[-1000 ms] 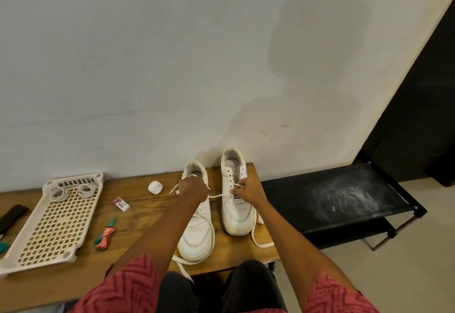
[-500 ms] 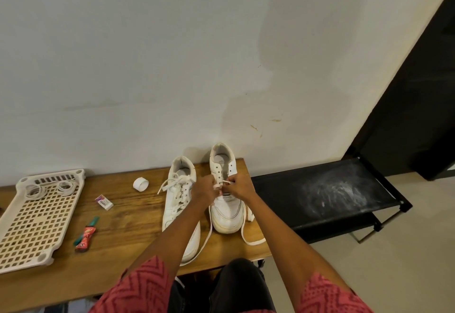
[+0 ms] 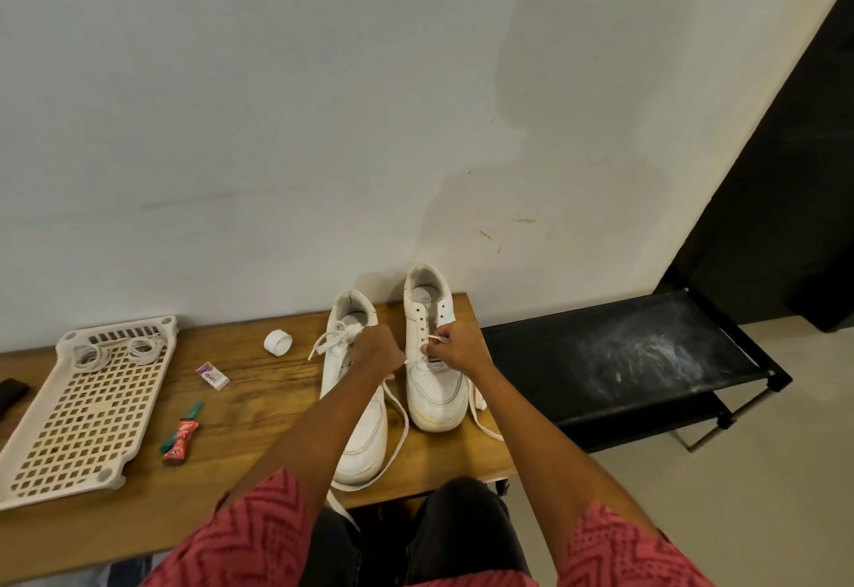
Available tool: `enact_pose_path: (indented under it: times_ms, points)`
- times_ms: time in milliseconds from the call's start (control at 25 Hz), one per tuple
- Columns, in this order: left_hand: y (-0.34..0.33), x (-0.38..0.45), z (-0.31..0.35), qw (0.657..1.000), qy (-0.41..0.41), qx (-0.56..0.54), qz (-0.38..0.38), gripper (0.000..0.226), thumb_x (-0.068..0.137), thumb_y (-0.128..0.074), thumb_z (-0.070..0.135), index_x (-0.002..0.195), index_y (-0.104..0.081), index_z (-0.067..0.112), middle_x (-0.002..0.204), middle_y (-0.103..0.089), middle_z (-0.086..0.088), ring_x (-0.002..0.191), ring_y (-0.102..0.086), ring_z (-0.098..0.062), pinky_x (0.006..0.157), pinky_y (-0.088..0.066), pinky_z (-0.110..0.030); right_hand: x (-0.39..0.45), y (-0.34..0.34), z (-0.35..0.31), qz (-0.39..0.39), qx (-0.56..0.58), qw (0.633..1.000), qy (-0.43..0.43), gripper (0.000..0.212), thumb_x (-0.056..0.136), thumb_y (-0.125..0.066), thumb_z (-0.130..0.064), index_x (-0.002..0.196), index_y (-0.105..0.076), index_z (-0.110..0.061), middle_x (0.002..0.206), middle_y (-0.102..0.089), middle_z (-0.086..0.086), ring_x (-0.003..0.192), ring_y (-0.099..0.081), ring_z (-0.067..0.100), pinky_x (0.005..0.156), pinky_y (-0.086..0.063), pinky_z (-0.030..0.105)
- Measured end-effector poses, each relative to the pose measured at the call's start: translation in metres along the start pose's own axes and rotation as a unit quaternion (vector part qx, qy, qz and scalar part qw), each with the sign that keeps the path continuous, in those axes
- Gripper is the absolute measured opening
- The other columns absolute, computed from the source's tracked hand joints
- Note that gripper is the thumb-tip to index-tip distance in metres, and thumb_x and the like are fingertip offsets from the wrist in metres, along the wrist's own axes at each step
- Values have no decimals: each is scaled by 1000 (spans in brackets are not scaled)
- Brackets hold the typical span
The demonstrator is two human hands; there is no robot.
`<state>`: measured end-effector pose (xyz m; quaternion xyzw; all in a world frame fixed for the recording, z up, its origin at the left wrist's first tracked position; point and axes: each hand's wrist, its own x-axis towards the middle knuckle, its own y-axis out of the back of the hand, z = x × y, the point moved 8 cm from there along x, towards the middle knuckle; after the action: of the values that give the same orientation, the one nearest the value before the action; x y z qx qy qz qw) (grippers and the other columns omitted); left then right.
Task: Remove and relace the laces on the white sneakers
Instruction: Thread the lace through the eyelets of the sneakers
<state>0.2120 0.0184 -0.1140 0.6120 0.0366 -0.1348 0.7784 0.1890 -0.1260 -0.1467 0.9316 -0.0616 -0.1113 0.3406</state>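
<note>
Two white sneakers stand on the wooden table (image 3: 259, 406), toes toward me. The left sneaker (image 3: 358, 420) is laced, with a bow near its tongue. The right sneaker (image 3: 432, 378) has most eyelets empty; its white lace (image 3: 397, 420) crosses the lowest eyelets and trails loose over the table on both sides. My left hand (image 3: 376, 353) holds one side of this lace beside the shoe's left eyelet row. My right hand (image 3: 457, 346) pinches the other lace end over the right eyelet row.
A cream perforated tray (image 3: 88, 406) with white bands lies at the left. A white tape roll (image 3: 277, 342), a small eraser (image 3: 212, 376) and a red tube (image 3: 181, 436) lie on the table. A low black rack (image 3: 619, 360) stands to the right; the wall is just behind.
Both hands came together onto the right sneaker: the left hand left the left sneaker's laces and now holds the right sneaker's lace. The camera view shifted slightly.
</note>
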Motion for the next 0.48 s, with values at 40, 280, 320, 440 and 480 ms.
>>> enact_pose_path:
  times_ms: [40, 280, 320, 440, 480]
  points:
    - [1, -1, 2, 1000, -6, 11, 2, 19, 88, -58, 15, 103, -62, 3, 104, -68, -12, 97, -65, -24, 82, -52, -29, -1, 0, -1, 3, -3, 1000, 0, 31, 83, -71, -22, 104, -67, 1, 106, -68, 16, 97, -64, 25, 71, -47, 25]
    - [0, -21, -10, 998, -13, -57, 10, 61, 72, -79, 37, 116, -48, 8, 110, -60, -8, 104, -59, -24, 82, -49, -32, -20, 8, -7, 30, 31, 999, 19, 30, 84, -70, -23, 104, -65, -2, 107, -66, 12, 99, -61, 23, 74, -44, 25]
    - [-3, -29, -9, 998, -19, -57, 5, 58, 71, -79, 37, 113, -50, 9, 110, -62, -7, 102, -60, -23, 81, -49, -31, -25, 9, -5, 45, 52, 998, 14, 29, 84, -69, -26, 103, -66, -4, 106, -66, 9, 97, -61, 21, 76, -46, 26]
    - [-25, -58, -5, 999, -41, 5, -19, 46, 73, -77, 34, 108, -57, 12, 110, -64, -5, 100, -61, -20, 80, -48, -28, -42, 7, -2, 58, 94, 994, 2, 26, 85, -67, -32, 97, -67, -9, 100, -67, 6, 92, -61, 19, 78, -50, 29]
    - [-35, -68, -5, 998, -43, 33, -32, 46, 74, -77, 32, 111, -57, 12, 112, -63, -5, 103, -61, -20, 82, -48, -27, -45, 6, -2, 57, 102, 993, 0, 24, 86, -66, -31, 96, -68, -9, 100, -67, 6, 92, -62, 20, 79, -51, 32]
